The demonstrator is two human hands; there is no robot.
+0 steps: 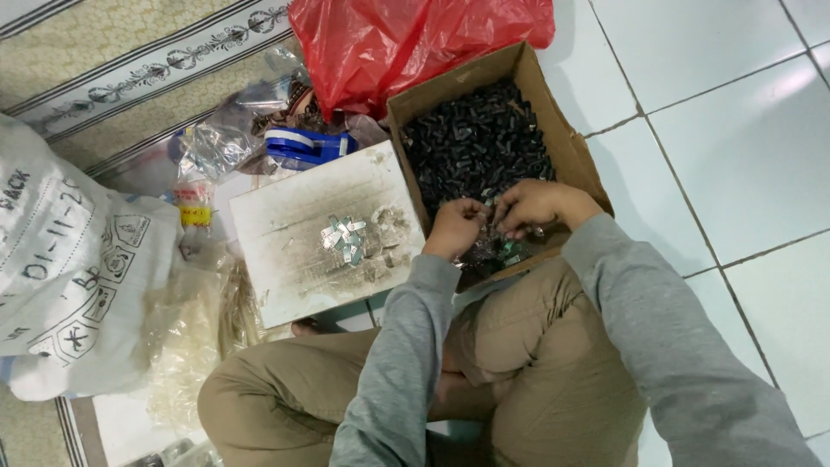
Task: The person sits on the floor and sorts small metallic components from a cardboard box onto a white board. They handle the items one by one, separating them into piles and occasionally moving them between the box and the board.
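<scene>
I sit cross-legged on the floor with both hands over the near end of a brown cardboard box [566,130] filled with small black parts [475,143]. My left hand [456,227] and my right hand [532,206] meet there, fingers pinched on small pieces; what exactly each holds is too small to tell. Shiny metal bits [497,251] lie in the box just under the hands. To the left lies a worn white board [294,225] with a small heap of silver metal clips [344,238] on it.
A red plastic bag [406,43] lies behind the box. A blue tape dispenser [307,145] and clear plastic bags [225,138] sit beyond the board. A large white printed sack [69,259] fills the left. White floor tiles [735,130] extend right; a patterned mat [104,60] lies top left.
</scene>
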